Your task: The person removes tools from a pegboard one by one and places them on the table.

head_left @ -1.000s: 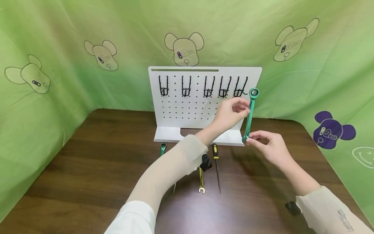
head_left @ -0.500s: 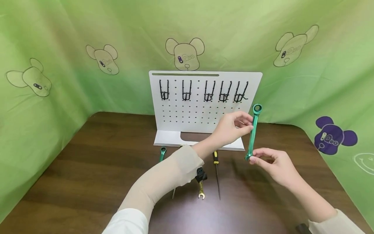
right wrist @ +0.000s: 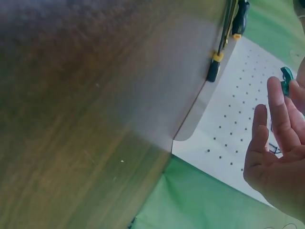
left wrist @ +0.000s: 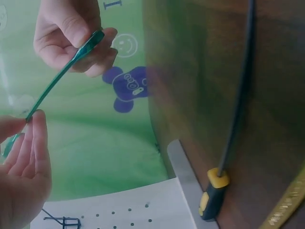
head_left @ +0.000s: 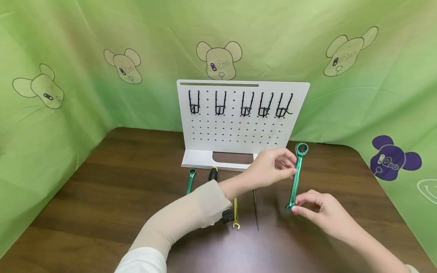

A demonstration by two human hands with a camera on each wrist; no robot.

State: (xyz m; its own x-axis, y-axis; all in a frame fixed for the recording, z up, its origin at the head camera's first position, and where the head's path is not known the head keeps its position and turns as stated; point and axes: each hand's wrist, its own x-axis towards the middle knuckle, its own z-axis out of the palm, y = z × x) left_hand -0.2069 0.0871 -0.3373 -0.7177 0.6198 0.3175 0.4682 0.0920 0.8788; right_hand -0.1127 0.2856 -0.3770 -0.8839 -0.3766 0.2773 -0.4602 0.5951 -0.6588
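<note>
A green ratcheting wrench [head_left: 296, 178] is held nearly upright, ring end up, over the table to the right of the pegboard. My left hand [head_left: 271, 168] pinches its shaft below the ring, thumb and fingertips on either side. Down at the lower end, my right hand [head_left: 324, 214] pinches it between thumb and forefinger. The left wrist view shows the green shaft [left wrist: 55, 83] spanning both hands. In the right wrist view only a short green end [right wrist: 286, 80] shows at the fingertips; the rest is hidden.
A white pegboard [head_left: 239, 132] with several black hooks [head_left: 220, 104] stands at the back. Before it lie another green wrench [head_left: 190, 182], a black-handled screwdriver [head_left: 213, 173], a yellow wrench [head_left: 236, 214] and a yellow-and-black screwdriver [left wrist: 214, 193], partly under my left arm. Green cloth surrounds the table [head_left: 102, 189].
Both hands have come down together with the green wrench, from beside the hooks to below the board's middle. The black screwdriver handle has come into sight behind my left arm.
</note>
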